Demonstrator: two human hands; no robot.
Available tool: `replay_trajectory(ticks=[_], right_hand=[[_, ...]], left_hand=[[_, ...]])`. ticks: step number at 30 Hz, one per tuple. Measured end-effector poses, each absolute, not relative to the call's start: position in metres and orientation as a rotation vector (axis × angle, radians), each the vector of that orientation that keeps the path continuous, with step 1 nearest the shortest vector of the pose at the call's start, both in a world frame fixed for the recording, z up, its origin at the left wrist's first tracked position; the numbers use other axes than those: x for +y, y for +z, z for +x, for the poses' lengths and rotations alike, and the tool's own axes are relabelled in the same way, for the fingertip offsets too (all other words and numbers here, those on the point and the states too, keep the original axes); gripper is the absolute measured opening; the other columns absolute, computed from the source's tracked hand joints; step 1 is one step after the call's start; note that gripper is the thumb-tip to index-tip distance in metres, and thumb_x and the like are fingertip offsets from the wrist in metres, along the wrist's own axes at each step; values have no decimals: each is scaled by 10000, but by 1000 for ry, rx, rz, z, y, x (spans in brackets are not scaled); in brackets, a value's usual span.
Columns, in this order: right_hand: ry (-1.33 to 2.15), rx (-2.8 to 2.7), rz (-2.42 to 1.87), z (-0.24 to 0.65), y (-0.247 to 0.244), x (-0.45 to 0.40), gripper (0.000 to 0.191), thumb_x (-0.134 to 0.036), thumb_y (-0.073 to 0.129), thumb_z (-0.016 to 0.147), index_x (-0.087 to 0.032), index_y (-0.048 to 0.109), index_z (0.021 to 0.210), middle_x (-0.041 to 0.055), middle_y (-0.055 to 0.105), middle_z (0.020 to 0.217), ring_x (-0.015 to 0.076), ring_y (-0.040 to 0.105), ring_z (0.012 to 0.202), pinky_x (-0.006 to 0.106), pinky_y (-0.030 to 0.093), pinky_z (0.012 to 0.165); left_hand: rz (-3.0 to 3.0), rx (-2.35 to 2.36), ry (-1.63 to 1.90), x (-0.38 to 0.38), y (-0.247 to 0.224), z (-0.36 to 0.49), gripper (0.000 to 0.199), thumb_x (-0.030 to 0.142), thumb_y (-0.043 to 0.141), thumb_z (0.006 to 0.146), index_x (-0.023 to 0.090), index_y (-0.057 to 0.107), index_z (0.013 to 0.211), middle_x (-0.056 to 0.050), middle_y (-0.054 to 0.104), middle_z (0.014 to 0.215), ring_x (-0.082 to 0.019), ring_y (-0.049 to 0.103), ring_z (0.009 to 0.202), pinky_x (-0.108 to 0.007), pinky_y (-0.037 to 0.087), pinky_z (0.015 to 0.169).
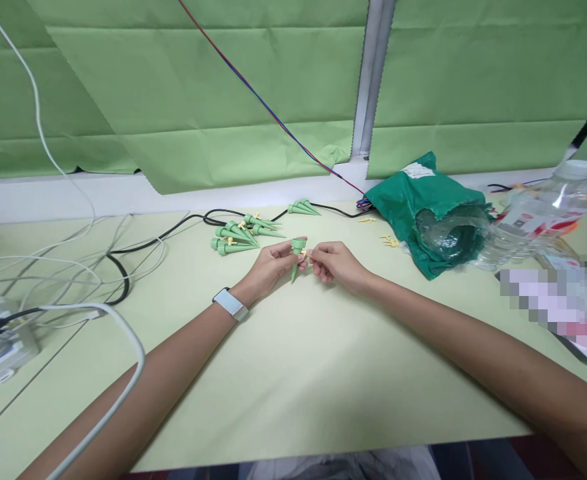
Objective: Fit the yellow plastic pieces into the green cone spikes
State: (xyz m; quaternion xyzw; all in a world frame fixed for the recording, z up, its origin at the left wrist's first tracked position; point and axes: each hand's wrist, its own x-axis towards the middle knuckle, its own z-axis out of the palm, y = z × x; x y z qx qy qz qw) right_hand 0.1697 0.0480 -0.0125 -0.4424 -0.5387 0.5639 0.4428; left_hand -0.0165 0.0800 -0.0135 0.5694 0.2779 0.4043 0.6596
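Note:
Near the middle of the table, my left hand (272,267) holds a green plastic spike (297,247) with its point downward. My right hand (337,264) is pinched on a small yellow piece (304,253) at the spike's side. Behind and left of my hands lie several green spikes (238,235), some with yellow pieces attached. More green spikes (303,207) lie close together farther back. Loose yellow pieces (389,241) are on the table to the right, near the green bag.
A torn green bag (423,207) with clear plastic inside lies at the back right, beside clear bottles (543,207). White and black cables (123,280) spread over the left side; one white cable crosses my left forearm. A blurred flat object (563,307) lies at the right.

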Motion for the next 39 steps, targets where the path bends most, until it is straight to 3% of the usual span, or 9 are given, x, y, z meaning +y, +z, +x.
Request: replay_trajectory(ticks=[7,12,18,28,35,39], right_hand=[[1406,-1164,-1038,176,-16,52,271,-392,737,818,-180,576,774,23,687,724,109,597,471,226,504,398],[1399,-1159,-950,177,-18,53,293,-352,817,724,-174,623,854,24,702,756,133,643,531,258,564,449],[1284,-1263,-892,177,-18,53,305,-374,828,700,-152,642,794,17,679,642,138,653,545,265,592,521],[1295,-1310,-886,180,-22,53,367,-429,853,665,-146,657,791,6,682,606,154,663,520,284,603,522],[1335,-1266,-907,181,-26,55,340,-387,852,654,-140,662,788,7,675,612,152,657,519,284,604,513],[1357,-1243,-900,182,-30,58,323,-371,838,677,-145,655,817,12,687,659,143,649,523,280,597,496]], left_hand=[[1287,634,943,81,-14,-16,360,283,782,814,153,757,1149,-94,731,1039,-197,662,944,-349,512,921],[1326,640,949,81,-14,-15,331,301,777,827,132,770,1111,-118,750,1043,-220,689,947,-366,536,919],[1229,678,946,83,-17,-18,497,261,820,779,135,705,1247,-94,765,965,-211,716,888,-393,568,904],[1269,673,907,79,-15,-16,393,297,832,761,131,742,1106,-98,765,977,-227,724,876,-459,578,932],[1337,722,953,81,-20,-15,391,305,853,734,152,731,1073,-43,741,829,-206,719,823,-468,586,937],[1468,822,992,80,-20,-17,437,339,846,732,174,730,1119,-58,743,963,-220,726,878,-420,600,901]])
